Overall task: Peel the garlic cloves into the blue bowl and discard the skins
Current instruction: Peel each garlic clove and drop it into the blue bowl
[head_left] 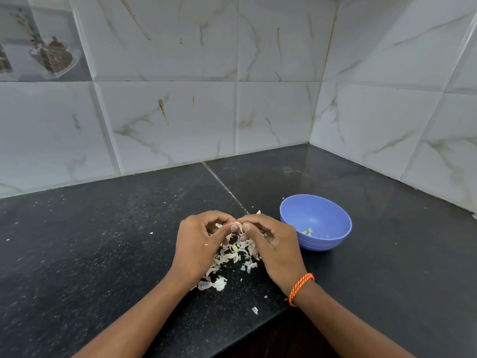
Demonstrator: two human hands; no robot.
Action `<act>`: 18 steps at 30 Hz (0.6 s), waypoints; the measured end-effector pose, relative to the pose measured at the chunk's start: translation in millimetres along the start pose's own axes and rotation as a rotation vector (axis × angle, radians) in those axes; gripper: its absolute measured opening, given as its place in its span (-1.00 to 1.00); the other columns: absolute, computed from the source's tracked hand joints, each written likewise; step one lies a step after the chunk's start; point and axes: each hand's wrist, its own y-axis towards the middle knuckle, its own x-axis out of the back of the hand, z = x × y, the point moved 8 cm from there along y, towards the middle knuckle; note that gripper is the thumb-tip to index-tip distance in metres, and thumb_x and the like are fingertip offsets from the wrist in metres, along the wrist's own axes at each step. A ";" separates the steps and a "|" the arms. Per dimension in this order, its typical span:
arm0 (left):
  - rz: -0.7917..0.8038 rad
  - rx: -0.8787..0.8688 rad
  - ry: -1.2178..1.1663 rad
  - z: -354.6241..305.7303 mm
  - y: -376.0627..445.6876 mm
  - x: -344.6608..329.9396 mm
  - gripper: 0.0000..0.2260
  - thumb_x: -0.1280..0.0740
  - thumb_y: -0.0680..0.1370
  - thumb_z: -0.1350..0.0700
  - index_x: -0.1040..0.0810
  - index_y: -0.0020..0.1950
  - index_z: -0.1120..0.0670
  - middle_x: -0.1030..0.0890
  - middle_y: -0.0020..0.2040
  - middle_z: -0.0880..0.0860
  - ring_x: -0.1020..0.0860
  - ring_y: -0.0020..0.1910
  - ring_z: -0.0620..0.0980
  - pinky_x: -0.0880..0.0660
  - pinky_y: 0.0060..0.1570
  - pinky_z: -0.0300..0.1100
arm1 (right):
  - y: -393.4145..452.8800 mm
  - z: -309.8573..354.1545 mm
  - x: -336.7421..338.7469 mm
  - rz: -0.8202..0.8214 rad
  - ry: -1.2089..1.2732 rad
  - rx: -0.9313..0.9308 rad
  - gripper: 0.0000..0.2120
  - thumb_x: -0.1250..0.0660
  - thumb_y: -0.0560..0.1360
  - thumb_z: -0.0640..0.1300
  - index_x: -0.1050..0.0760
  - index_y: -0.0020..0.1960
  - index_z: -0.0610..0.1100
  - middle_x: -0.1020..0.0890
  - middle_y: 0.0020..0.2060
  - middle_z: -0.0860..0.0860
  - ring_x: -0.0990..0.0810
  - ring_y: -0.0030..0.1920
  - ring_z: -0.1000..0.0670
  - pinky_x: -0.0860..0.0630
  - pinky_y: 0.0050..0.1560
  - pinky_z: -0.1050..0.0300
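Between both hands (240, 236), garlic clove (238, 226)

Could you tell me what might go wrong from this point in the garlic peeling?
Both hands, left and right, pinch a garlic clove above the skin pile; if dropped, it could get lost among the skins. Loose skin could also drift into the blue bowl close by. One skin flake lies near the counter edge and may fall off.

The garlic clove (238, 226) was almost wholly hidden between the fingertips of the left hand (197, 244) and the right hand (273, 244), so its peeled state could not be told. Part of the skins (232, 254) lay covered under both hands. The pale bits in the blue bowl (316, 223) were too small to count.
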 end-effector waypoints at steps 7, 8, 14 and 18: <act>0.015 -0.034 0.060 -1.5 1.4 -0.8 -0.93 -0.57 0.54 -0.07 -0.75 -0.13 -0.15 -0.75 -0.22 -0.12 -0.71 -0.31 -0.03 -0.68 -0.16 0.09 | 2.6 -10.9 2.2 -0.008 0.074 -0.072 -0.86 -0.50 0.59 -0.20 -0.71 0.12 -0.02 -0.74 -0.07 0.04 -0.74 -0.07 -0.04 -0.70 -0.20 -0.01; 0.010 -0.040 0.071 -1.3 1.5 0.0 -0.93 -0.57 0.54 -0.07 -0.75 -0.13 -0.15 -0.74 -0.22 -0.12 -0.71 -0.32 -0.04 -0.68 -0.17 0.10 | 2.4 -10.1 1.1 0.004 0.078 -0.067 -0.86 -0.53 0.57 -0.15 -0.71 0.13 -0.02 -0.74 -0.07 0.05 -0.74 -0.05 -0.04 -0.71 -0.17 -0.01; -0.003 -0.051 0.101 -2.7 1.2 -0.4 -0.93 -0.57 0.56 -0.05 -0.76 -0.11 -0.15 -0.74 -0.20 -0.18 -0.71 -0.30 -0.08 -0.68 -0.19 0.10 | 1.7 -4.7 -1.6 0.001 0.037 -0.016 -0.79 -0.56 0.53 -0.08 -0.71 0.16 -0.04 -0.73 -0.06 0.12 -0.73 0.03 -0.01 -0.71 0.04 0.02; -0.010 -0.036 0.059 -3.6 0.2 0.2 -0.93 -0.55 0.56 -0.05 -0.77 -0.11 -0.11 -0.74 -0.22 -0.16 -0.71 -0.33 -0.05 -0.68 -0.23 0.03 | 2.2 -0.5 -2.1 -0.025 0.015 0.023 -0.78 -0.56 0.53 -0.08 -0.72 0.17 -0.07 -0.71 -0.07 0.11 -0.72 0.02 -0.01 -0.70 0.05 0.07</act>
